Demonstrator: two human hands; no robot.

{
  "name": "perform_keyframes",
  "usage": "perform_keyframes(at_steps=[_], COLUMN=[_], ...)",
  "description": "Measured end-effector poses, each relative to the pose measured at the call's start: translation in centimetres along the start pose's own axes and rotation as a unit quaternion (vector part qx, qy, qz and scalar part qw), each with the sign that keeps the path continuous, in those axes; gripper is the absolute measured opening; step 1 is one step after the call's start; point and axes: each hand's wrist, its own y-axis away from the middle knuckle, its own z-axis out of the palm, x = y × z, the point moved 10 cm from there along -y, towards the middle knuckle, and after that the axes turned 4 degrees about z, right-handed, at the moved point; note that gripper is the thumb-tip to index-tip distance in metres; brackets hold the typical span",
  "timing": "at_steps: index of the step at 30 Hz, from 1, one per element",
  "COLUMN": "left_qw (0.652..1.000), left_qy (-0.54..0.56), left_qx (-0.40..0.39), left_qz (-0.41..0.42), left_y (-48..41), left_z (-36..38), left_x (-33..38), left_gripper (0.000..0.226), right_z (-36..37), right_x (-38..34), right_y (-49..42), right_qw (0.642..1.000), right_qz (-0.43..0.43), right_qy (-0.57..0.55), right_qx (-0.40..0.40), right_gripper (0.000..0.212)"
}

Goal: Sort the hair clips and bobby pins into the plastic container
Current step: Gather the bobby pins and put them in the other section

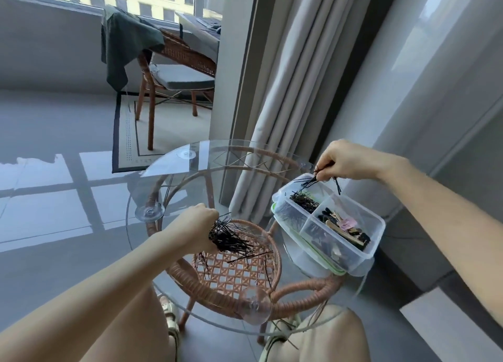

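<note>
While the left hand (197,227) grips a thick bundle of bobby pins (231,239) over the middle of the glass table (190,171), the right hand (351,161) pinches a few pins (309,182) btwn thumb & fingertips above the far corner of the plastic container (378,225). Container sits at the table's right edge, w/ a pin pile (303,201) in its far compartment and hair clips (345,228) in the one beside it. Some loose pins (258,255) lie on the glass near the bundle.

Clear plastic container (364,227) — divided, black bobby pins (303,201) far compartment; hair clips (344,229) beside
</note>
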Motion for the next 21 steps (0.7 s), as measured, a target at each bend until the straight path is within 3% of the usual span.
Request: perform_keyframes(at_steps=[4, 7, 9, 15, 21], left_qw=[1.0, 0.999, 0.999, 0.996, 0.993], left_qy=[-0.009, -0.022, -0.029, -0.039, -0.064], left_qx=[-0.014, -0.017, -0.019, -0.037, -0.049], left_qz=[0.002, 0.018, 0.031, 0.066, 0.087], left_y=[-0.6, -0.9, -1.0, -1.3, -1.6], left_z=[0.0, -0.1, -0.1, 0.6, 0.6], left_x=[0.4, 1.1, 1.5, 2.0, 2.7], left_gripper=[0.052, 0.045, 0.043, 0.028, 0.02], right_z=[3.6, 7.1, 8.4, 7.4, 1.0], right_x=[0.3, 1.3, 2.0, 3.0, 0.5], right_y=[-3.8, -5.1, -5.3, -4.0, 1.4], right_qw=[0.99, 0.971, 0.96, 0.962, 0.972], right_qz=[0.042, 0.102, 0.149, 0.216, 0.148], right_qy=[0.037, 0.004, -0.039, -0.123, -0.091], right_qx=[-0.13, -0.217, -0.234, -0.112, 0.16], right_gripper=[0.03, 0.02, 0.015, 0.033, 0.019])
